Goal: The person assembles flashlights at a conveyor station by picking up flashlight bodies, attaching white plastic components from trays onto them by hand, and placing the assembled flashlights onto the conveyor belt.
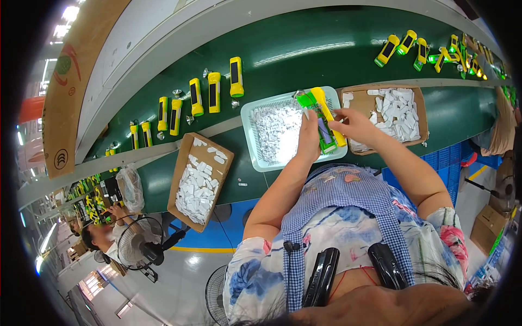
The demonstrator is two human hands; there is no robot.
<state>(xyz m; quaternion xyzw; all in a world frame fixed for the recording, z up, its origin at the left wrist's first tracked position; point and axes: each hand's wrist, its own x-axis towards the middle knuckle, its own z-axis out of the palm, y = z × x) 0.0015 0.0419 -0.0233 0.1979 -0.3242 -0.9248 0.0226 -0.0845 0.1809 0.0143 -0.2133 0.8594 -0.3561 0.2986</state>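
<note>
Head view: both elbows bent, the left hand [308, 136] has its grip pinching an opened green-and-yellow flashlight [326, 111]; the right hand's [356, 127] grip pinches its yellow edge. The flashlight is over a pale basket's [247, 130] right side, between cardboard boxes [219, 170]. Glossy green desk [310, 62] stretches beyond the basket; a fan [132, 245] stands left.

- Before us on the bench [296, 70], a basket [247, 133] holds loose parts [274, 130].
- To its left, we have a cardboard box [220, 163] of pieces [194, 190].
- Just right of it, a second box [360, 101] of pieces.
- Over the basket's right side, a flashlight [328, 114] lies between our hands [308, 137].
- Behind the left box, a row of flashlights [214, 92]; more lie behind the right one.
</note>
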